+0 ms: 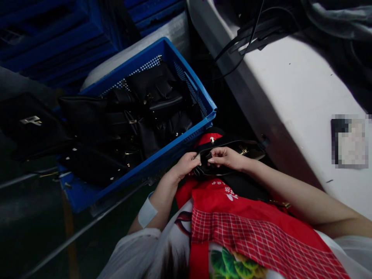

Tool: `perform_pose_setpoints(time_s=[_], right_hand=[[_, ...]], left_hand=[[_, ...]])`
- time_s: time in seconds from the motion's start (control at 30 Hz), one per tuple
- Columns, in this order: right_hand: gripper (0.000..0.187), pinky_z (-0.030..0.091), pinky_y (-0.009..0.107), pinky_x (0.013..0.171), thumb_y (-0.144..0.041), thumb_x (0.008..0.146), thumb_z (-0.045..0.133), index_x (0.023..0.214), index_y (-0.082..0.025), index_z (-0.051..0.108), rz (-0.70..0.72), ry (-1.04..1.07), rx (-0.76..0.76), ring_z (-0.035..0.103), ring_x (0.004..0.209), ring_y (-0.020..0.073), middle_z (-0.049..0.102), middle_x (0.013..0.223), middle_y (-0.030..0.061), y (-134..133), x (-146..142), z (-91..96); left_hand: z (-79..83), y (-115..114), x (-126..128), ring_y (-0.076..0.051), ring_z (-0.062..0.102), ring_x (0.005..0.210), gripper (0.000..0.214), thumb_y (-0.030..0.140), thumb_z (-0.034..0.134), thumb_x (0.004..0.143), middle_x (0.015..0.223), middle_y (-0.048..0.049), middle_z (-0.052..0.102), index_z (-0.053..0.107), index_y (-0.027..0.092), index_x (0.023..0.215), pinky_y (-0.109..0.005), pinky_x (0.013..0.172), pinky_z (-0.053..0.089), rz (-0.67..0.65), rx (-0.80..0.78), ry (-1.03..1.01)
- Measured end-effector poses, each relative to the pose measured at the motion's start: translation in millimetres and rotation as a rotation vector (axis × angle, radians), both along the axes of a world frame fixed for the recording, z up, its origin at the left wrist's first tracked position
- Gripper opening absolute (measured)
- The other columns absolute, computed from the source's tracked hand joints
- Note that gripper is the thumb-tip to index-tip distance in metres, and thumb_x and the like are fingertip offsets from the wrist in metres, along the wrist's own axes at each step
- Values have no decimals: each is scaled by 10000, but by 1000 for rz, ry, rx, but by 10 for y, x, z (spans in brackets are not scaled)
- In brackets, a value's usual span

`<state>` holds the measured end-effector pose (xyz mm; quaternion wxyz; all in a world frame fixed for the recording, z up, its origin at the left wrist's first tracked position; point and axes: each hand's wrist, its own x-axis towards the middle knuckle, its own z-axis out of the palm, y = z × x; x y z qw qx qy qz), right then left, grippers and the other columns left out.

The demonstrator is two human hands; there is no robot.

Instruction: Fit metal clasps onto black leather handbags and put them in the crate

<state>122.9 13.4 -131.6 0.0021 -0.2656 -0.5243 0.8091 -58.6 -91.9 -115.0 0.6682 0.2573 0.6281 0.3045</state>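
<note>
Both my hands meet over my lap on a small black leather piece [232,149] with gold metal fittings. My left hand [183,166] is curled, its fingertips pinching the piece's left edge. My right hand [226,157] is closed on the same piece from the right, fingers bent over its top edge. The piece rests on my red apron [229,209]. Just to the left stands a blue plastic crate [186,137] filled with several black leather bags and straps [130,120] with metal buckles.
A white work table [293,97] runs along the right, with black cables [247,35] at its far end and a blurred object [350,141] near its right side. Stacked blue crates [58,35] stand behind. More black bags [29,124] lie left of the crate. Dark floor below.
</note>
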Motion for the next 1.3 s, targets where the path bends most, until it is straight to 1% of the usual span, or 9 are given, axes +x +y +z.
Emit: perform_pose_setpoints(time_s=[0.17, 0.33, 0.47, 0.63, 0.77, 0.97, 1.07, 1.17, 1.3], right_hand=[[296, 412, 238, 582, -450, 877, 609, 849, -156, 635, 53, -1, 282, 488, 603, 111, 566, 693, -16, 57, 39, 92], [178, 465, 306, 792, -265, 904, 546, 756, -172, 580, 185, 119, 785, 559, 878, 178, 583, 946, 71, 91, 51, 227], [90, 481, 325, 835, -205, 859, 555, 799, -160, 606, 380, -8, 1035, 596, 950, 210, 562, 1145, 118, 101, 32, 376], [149, 486, 318, 780, -228, 841, 572, 894, -132, 672, 699, -186, 1292, 631, 867, 228, 592, 1109, 141, 28, -81, 548], [185, 471, 355, 758, -205, 845, 558, 914, -101, 695, 761, -294, 1315, 643, 844, 279, 637, 1002, 181, -116, -235, 492], [220, 479, 350, 771, -170, 845, 539, 1021, -75, 632, 601, -355, 1247, 646, 894, 289, 666, 994, 183, -142, -321, 349], [327, 493, 291, 820, -256, 796, 661, 1096, -141, 601, 561, -231, 1097, 641, 942, 227, 673, 1054, 100, -45, -219, 394], [403, 467, 339, 925, -239, 754, 713, 1131, -173, 588, 344, -82, 1003, 603, 1027, 230, 639, 1127, 87, 19, -116, 431], [141, 463, 321, 897, -151, 835, 622, 963, -197, 662, 286, 100, 1030, 597, 981, 203, 651, 1014, 62, 2, -86, 385]], left_hand=[[20, -1, 5, -71, 407, 318, 45, 178, 527, 711, 444, 67, 466, 492, 168, 684, -155, 311, 301, 2, -15, 29], [8, 20, 6, -77, 415, 308, 42, 144, 517, 718, 435, 57, 493, 506, 166, 685, -153, 305, 287, 6, -22, 20], [-25, 28, 7, -86, 430, 306, 54, 113, 513, 713, 435, 49, 510, 523, 162, 690, -157, 305, 290, 14, -9, 7], [-66, 22, 48, -80, 433, 310, 78, 110, 534, 734, 438, 59, 497, 510, 163, 682, -151, 312, 292, 30, 13, 15], [-64, 15, 99, -79, 449, 320, 88, 115, 550, 742, 449, 63, 496, 499, 164, 689, -149, 320, 305, 26, 26, 25], [-46, -15, 87, -86, 465, 341, 82, 176, 547, 761, 484, 47, 518, 501, 164, 693, -161, 329, 325, 33, 29, -7], [-45, -22, 54, -82, 453, 345, 82, 203, 558, 756, 484, 50, 505, 511, 160, 703, -166, 339, 335, 46, 26, -25], [-56, -5, 30, -84, 437, 335, 68, 212, 546, 757, 478, 49, 502, 516, 159, 725, -167, 327, 318, 65, 22, -17], [-81, 15, 21, -83, 431, 333, 63, 199, 557, 745, 474, 42, 510, 520, 157, 719, -162, 323, 300, 61, 24, -16]])
